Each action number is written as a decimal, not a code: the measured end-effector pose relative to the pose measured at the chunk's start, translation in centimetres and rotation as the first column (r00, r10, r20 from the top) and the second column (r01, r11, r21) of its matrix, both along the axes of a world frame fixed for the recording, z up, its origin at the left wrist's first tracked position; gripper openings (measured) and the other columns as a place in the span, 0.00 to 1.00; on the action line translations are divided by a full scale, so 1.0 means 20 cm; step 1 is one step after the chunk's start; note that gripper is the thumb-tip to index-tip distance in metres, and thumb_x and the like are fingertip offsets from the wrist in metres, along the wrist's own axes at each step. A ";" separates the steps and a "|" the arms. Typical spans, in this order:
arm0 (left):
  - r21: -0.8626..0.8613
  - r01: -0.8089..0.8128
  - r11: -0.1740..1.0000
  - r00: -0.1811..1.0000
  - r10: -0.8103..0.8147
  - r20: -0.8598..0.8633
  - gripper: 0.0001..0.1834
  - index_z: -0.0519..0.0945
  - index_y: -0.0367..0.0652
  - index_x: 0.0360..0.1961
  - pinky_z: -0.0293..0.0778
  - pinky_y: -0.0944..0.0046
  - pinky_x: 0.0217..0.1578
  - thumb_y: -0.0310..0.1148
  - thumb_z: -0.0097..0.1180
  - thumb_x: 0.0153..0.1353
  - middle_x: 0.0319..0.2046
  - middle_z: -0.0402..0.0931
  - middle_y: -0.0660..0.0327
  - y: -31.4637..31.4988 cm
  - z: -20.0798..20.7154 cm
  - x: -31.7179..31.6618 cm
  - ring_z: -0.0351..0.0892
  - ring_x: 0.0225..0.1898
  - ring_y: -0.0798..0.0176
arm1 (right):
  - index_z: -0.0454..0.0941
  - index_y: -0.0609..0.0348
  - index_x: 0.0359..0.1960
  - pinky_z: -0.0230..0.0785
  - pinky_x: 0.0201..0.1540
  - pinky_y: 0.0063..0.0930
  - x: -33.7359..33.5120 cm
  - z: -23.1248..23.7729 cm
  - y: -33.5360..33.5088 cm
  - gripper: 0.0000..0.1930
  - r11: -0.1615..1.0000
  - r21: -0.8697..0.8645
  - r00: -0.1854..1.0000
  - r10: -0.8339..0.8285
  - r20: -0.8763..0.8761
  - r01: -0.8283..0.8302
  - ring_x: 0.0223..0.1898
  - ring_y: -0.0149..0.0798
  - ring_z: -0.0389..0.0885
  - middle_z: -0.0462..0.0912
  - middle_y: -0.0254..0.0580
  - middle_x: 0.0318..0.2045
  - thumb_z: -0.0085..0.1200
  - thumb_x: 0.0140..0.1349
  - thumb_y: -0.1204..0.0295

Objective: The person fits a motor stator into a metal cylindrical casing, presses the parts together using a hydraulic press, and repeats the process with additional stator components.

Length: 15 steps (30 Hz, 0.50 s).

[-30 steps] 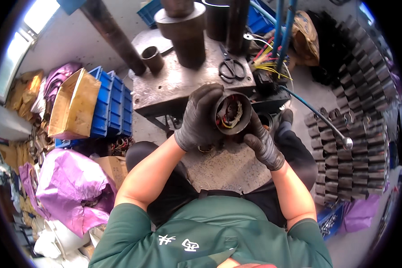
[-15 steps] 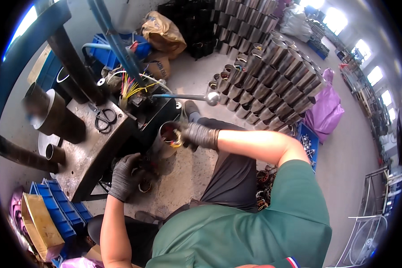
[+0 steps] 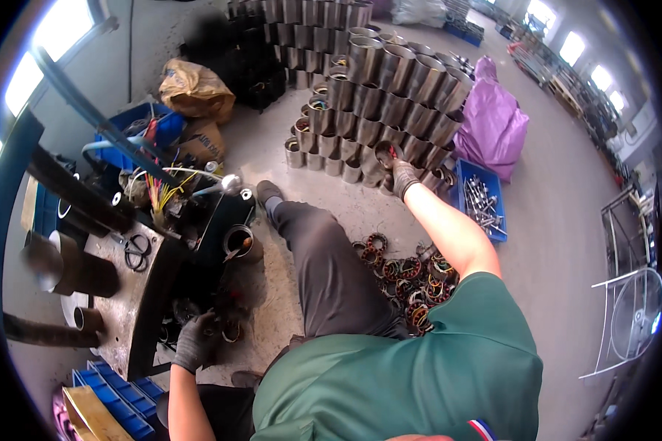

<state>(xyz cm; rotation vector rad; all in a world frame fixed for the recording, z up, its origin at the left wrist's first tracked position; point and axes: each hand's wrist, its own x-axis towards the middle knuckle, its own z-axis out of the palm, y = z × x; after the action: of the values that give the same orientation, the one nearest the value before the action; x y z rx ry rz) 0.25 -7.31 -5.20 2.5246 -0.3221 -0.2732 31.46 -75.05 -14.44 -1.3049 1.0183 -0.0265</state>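
My right hand (image 3: 404, 178), in a grey glove, reaches out to the stack of metal cylinders (image 3: 366, 99). Its fingers close on the near rim of a metal cylinder (image 3: 384, 156) with red wire inside, at the stack's near side. My left hand (image 3: 194, 342), also gloved, is low beside the workbench, its fingers curled. Whatever they hold is dark and hard to make out. Near its fingertips lies a wire-wound ring (image 3: 232, 331). An upright metal can (image 3: 248, 248) with a brown-ended stick in it stands on the floor in front of the bench.
At left, the metal workbench (image 3: 122, 294) carries scissors (image 3: 137, 253) and short tubes. A lever ends in a shiny ball (image 3: 230, 184). Wound motor stators (image 3: 412, 283) lie heaped beside my leg. Right of the stack are a blue bin (image 3: 485, 206) of metal shafts and a purple sack (image 3: 493, 121).
My right hand has moved from beside the can, away to the right, to the stack. My left hand stays low by the bench. The view has turned to the right.
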 end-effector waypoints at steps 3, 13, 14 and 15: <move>-0.084 0.035 0.996 0.992 -0.045 -0.120 0.23 0.83 0.43 0.57 0.82 0.50 0.50 0.34 0.69 0.61 0.49 0.85 0.48 0.02 -0.20 0.00 0.85 0.50 0.44 | 0.74 0.46 0.28 0.60 0.16 0.36 -0.23 -0.31 -0.57 0.19 0.969 0.087 0.973 -0.231 -0.003 0.230 0.14 0.36 0.65 0.67 0.30 0.17 0.75 0.55 0.56; 0.291 0.248 0.924 0.955 -0.183 -0.232 0.18 0.83 0.47 0.55 0.81 0.48 0.51 0.36 0.62 0.64 0.47 0.86 0.49 0.36 -0.62 -0.25 0.85 0.49 0.41 | 0.81 0.40 0.39 0.70 0.34 0.45 -0.50 -0.65 -1.00 0.24 0.802 0.111 0.788 -0.535 -0.304 0.587 0.29 0.42 0.78 0.81 0.35 0.33 0.62 0.58 0.37; 0.288 0.313 0.905 0.945 -0.266 -0.188 0.18 0.83 0.47 0.54 0.81 0.48 0.51 0.36 0.62 0.64 0.47 0.86 0.50 0.45 -0.74 -0.25 0.85 0.49 0.42 | 0.81 0.42 0.40 0.71 0.34 0.46 -0.53 -0.71 -1.10 0.23 0.774 0.086 0.751 -0.571 -0.332 0.627 0.27 0.44 0.78 0.82 0.35 0.33 0.63 0.58 0.38; 0.304 0.371 0.878 0.928 -0.339 -0.155 0.17 0.84 0.47 0.54 0.81 0.48 0.51 0.36 0.62 0.64 0.47 0.86 0.50 0.47 -0.75 -0.22 0.85 0.49 0.42 | 0.81 0.42 0.40 0.71 0.34 0.46 -0.55 -0.78 -1.13 0.23 0.768 0.093 0.743 -0.571 -0.350 0.634 0.27 0.44 0.78 0.82 0.35 0.33 0.63 0.58 0.38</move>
<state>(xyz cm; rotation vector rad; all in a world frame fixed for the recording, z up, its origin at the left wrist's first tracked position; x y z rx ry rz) -4.22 2.14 -20.28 2.7509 -0.7624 -0.6400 20.46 -97.64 -30.12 -0.7449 1.6430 -0.2203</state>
